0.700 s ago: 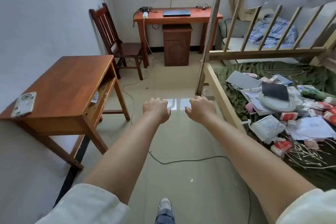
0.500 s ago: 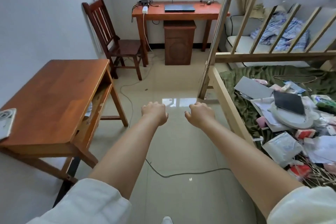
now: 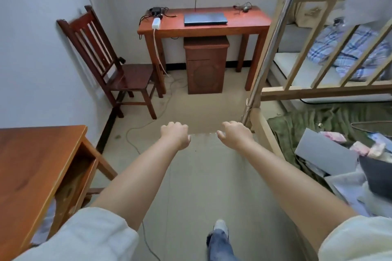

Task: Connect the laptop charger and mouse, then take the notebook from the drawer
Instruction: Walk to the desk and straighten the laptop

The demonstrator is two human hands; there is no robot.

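A closed dark laptop lies on the red-brown desk under the window, far ahead. A black charger brick with cables and a white power strip sit at the desk's left end. A mouse with its cord rests at the right end. Under the desk stands a small brown cabinet with a drawer. My left hand and my right hand are stretched out over the floor, fingers curled, holding nothing. No notebook is visible.
A wooden chair stands left of the desk by the wall. A second wooden table is near me on the left. A bed frame with clutter and a metal pole are on the right. Cables trail across the floor.
The view has moved forward; the desk, chair and cabinet are nearer and larger. The near table has slid down and left. Both hands stay outstretched and curled.
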